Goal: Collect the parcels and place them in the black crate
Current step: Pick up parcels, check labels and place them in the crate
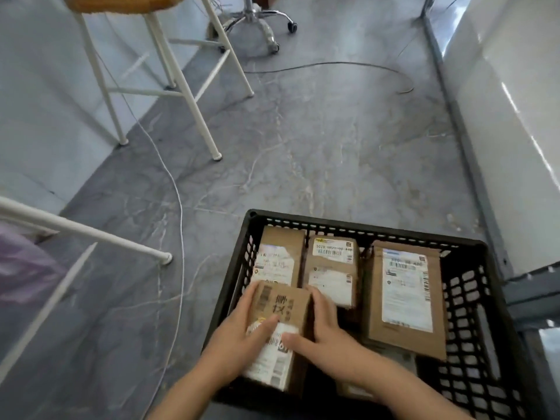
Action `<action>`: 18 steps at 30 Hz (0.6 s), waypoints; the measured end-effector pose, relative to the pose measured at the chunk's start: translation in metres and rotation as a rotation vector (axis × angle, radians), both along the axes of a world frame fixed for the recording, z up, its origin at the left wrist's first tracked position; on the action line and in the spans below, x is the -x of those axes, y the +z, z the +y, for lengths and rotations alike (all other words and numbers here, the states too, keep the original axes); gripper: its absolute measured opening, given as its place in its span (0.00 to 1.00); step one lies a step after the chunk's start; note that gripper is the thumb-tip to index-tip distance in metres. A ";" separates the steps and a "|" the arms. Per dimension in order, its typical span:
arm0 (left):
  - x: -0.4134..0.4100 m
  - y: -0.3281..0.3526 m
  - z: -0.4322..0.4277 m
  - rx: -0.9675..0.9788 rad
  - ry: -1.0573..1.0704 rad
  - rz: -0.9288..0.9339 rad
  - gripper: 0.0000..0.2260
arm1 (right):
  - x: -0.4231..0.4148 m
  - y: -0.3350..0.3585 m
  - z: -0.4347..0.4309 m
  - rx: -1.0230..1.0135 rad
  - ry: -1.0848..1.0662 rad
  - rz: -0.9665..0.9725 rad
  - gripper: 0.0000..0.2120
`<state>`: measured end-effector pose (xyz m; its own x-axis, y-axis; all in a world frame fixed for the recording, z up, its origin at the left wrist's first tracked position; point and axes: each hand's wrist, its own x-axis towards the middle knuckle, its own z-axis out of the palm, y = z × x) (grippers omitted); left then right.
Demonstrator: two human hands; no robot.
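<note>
Four parcels were all I could count, every one of them in or over the black crate (363, 223) on the grey floor (303, 147). Both hands were clamped on the nearest box (286, 304). The left hand (239, 338) had its fingers (253, 298) lying close together down the box's left side, with the thumb up top by the white label. The right hand (324, 331) mirrored that on the right side, fingers together against the cardboard and thumb across the label. So a flat two-handed squeeze, not a pinch. Just past the fingertips sat two smaller parcels (331, 268) side by side against the crate's far wall. Out beyond the right hand's fingers a long parcel (404, 295) lay label-up. My read is that this was the placing step, with the box going into the near gap on the left-hand side. I couldn't tell if its bottom was already resting on anything. The left fingers were right beside the crate wall, so the next move probably wanted a slow, level drop and then fingers slid up and out, so nothing got jammed between cardboard and plastic. No loose parcels showed on the floor, so the job looked close to done, though more could've been outside the shot. Well beyond the fingertips stood a white-legged stool (169, 86), and a white cable (178, 207) trailed past the left hand's side.
</note>
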<state>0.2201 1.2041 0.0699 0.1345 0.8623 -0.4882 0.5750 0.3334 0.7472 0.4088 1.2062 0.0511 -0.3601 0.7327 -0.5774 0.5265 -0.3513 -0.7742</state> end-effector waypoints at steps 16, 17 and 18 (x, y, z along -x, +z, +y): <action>-0.017 0.003 -0.003 -0.212 0.016 0.165 0.29 | 0.012 0.007 0.000 0.026 -0.148 -0.058 0.29; -0.020 0.026 0.004 -0.236 0.026 0.101 0.25 | 0.007 0.027 0.003 0.011 -0.172 -0.070 0.25; -0.023 0.052 0.012 -0.221 0.026 0.030 0.19 | 0.002 0.050 0.006 -0.002 -0.210 -0.068 0.22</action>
<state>0.2434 1.2163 0.1222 0.0992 0.9518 -0.2902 0.5912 0.1782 0.7866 0.4066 1.2124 0.1013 -0.1599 0.7886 -0.5937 0.4932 -0.4571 -0.7401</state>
